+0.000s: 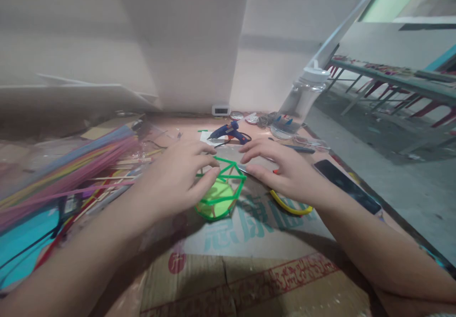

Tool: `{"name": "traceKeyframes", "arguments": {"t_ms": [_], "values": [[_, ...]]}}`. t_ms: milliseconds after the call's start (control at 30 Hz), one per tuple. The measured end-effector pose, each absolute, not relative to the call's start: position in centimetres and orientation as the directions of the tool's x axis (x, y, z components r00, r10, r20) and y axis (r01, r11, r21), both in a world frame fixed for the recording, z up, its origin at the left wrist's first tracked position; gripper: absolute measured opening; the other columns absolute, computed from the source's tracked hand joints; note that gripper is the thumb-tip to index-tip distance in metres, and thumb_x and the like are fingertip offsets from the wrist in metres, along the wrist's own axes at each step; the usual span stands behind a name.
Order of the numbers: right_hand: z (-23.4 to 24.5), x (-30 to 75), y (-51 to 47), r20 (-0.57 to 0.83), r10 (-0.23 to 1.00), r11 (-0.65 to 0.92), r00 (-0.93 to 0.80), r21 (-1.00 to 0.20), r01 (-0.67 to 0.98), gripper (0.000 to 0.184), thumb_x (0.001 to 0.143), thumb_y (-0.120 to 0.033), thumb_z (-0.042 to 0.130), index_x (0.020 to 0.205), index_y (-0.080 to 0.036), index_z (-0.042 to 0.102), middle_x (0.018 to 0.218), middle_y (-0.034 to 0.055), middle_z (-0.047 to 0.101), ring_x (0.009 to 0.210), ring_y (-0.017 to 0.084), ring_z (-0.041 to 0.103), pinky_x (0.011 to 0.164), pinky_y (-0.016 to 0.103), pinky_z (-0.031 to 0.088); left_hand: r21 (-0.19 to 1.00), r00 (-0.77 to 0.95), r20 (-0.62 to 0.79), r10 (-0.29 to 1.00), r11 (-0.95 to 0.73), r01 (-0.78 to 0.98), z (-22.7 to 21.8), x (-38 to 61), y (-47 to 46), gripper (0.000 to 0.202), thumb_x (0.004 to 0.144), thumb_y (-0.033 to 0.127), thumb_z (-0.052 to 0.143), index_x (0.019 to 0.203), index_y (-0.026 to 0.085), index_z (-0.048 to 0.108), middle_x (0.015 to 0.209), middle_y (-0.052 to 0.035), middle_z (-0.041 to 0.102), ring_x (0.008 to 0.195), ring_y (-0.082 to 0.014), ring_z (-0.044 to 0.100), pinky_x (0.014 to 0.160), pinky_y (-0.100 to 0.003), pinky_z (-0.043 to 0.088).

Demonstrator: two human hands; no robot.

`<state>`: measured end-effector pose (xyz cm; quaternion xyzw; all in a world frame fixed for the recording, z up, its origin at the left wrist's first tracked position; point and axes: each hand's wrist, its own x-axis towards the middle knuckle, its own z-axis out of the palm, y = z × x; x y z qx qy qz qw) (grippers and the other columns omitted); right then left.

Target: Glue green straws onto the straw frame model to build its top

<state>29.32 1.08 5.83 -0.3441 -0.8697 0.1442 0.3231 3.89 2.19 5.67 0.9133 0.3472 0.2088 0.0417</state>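
Observation:
A small basket-like frame (240,187) made of bright green strips, with a yellow-green round base, stands on the printed cardboard. My left hand (185,172) is at its left side, thumb and fingers apart and curved. Its thumb overlaps the frame in view; whether it touches I cannot tell. To the right of the frame hovers my right hand (285,169), open, with its fingers apart and nothing in them. Under that hand lies a yellow curved strip or handle (290,208), partly hidden. A blue glue gun (228,131) rests just beyond both hands.
Bundles of coloured pipe cleaners (89,165) and thin sticks lie at left. A black phone (347,186) sits on the right, with a clear water bottle (297,103) behind it. A small white digital display (221,110) stands at the back, near a pale upright panel (185,46).

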Motion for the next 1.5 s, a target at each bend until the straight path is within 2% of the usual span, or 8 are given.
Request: {"name": "traceKeyframes", "arguments": {"t_ms": [167, 333, 500, 700, 1033, 1233, 1367, 1500], "values": [[5.4, 28.8, 0.8, 0.395, 0.666, 0.742, -0.633, -0.437, 0.508, 0.02, 0.102, -0.03, 0.057, 0.106, -0.018, 0.072, 0.122, 0.0102, 0.067, 0.117, 0.02, 0.062, 0.103, 0.036, 0.048, 0.54, 0.429, 0.471, 0.771, -0.636, 0.55, 6.2, 3.6, 1.9, 0.029, 0.096, 0.042, 0.058, 0.104, 0.02, 0.075, 0.113, -0.009, 0.074, 0.112, -0.0301, 0.062, 0.102, -0.045, 0.043], [5.8, 29.0, 0.6, 0.545, 0.69, 0.723, -0.476, -0.484, 0.493, 0.01, 0.1, -0.027, 0.06, 0.098, -0.02, 0.067, 0.112, 0.0064, 0.071, 0.112, 0.019, 0.065, 0.098, 0.035, 0.049, 0.962, 0.069, 0.25, 0.966, -0.24, -0.129, 7.9, 4.5, 0.8, 0.053, 0.103, 0.057, 0.038, 0.088, 0.019, 0.072, 0.096, -0.0078, 0.074, 0.099, -0.0246, 0.068, 0.098, -0.043, 0.05], [6.5, 28.9, -1.2, 0.728, 0.54, 0.829, -0.423, -0.371, 0.418, 0.018, 0.097, -0.015, 0.057, 0.08, -0.022, 0.056, 0.09, 0.0009, 0.069, 0.089, 0.014, 0.066, 0.082, 0.028, 0.052, 0.872, 0.36, 0.173, 0.917, 0.028, -0.489, 8.5, 5.2, -0.8, 0.067, 0.105, 0.055, 0.027, 0.096, 0.014, 0.079, 0.105, -0.0124, 0.078, 0.105, -0.0247, 0.071, 0.101, -0.038, 0.053], [7.5, 27.7, -2.2, 0.781, 0.49, 0.839, -0.387, -0.302, 0.453, 0.031, 0.095, -0.023, 0.067, 0.126, -0.019, 0.062, 0.109, 0.0061, 0.074, 0.1, 0.016, 0.07, 0.09, 0.03, 0.055, 0.875, 0.517, 0.154, 0.842, 0.127, -0.466, 7.9, 5.9, -2.2, 0.07, 0.105, 0.057, 0.026, 0.102, 0.014, 0.082, 0.118, -0.012, 0.078, 0.122, -0.0287, 0.066, 0.113, -0.042, 0.045], [8.7, 25.7, -2.1, 0.832, 0.525, 0.822, -0.178, -0.442, 0.36, 0.011, 0.09, -0.014, 0.071, 0.087, -0.024, 0.075, 0.084, 0.0005, 0.073, 0.08, 0.016, 0.069, 0.075, 0.032, 0.055, 0.926, 0.611, 0.246, 0.753, 0.003, -0.377, 7.9, 5.8, -3.1, 0.074, 0.095, 0.076, 0.037, 0.115, 0.019, 0.08, 0.128, -0.0112, 0.074, 0.135, -0.0304, 0.057, 0.122, -0.045, 0.034], [8.2, 25.2, -4.0, 0.864, 0.482, 0.861, -0.142, -0.438, 0.258, 0.009, 0.1, -0.023, 0.061, 0.092, -0.023, 0.065, 0.081, 0.0008, 0.07, 0.077, 0.015, 0.066, 0.072, 0.03, 0.054, 0.771, 0.385, 0.118, 0.915, 0.16, -0.616, 8.3, 6.6, -2.7, 0.058, 0.102, 0.06, 0.035, 0.11, 0.016, 0.073, 0.115, -0.0121, 0.077, 0.115, -0.0255, 0.07, 0.111, -0.042, 0.048], [7.8, 23.2, -5.4, 0.838, 0.258, 0.965, -0.481, -0.196, 0.175, 0.021, 0.107, -0.029, 0.046, 0.109, -0.019, 0.064, 0.099, 0.0086, 0.077, 0.1, 0.018, 0.072, 0.095, 0.037, 0.058, 0.726, 0.322, 0.077, 0.944, 0.168, -0.667, 9.0, 6.7, -3.1, 0.061, 0.101, 0.065, 0.033, 0.118, 0.016, 0.064, 0.124, -0.0146, 0.073, 0.119, -0.0262, 0.068, 0.114, -0.043, 0.046], [6.0, 20.0, -5.9, 0.806, 0.317, 0.947, -0.5, -0.238, 0.216, 0.021, 0.105, -0.02, 0.042, 0.117, -0.019, 0.06, 0.142, 0.0155, 0.064, 0.14, 0.018, 0.053, 0.118, 0.041, 0.044, 0.714, 0.237, 0.14, 0.961, 0.068, -0.697, 9.4, 6.6, -3.8, 0.067, 0.098, 0.073, 0.029, 0.127, 0.019, 0.056, 0.131, -0.0141, 0.07, 0.127, -0.0259, 0.064, 0.116, -0.043, 0.044]]}}
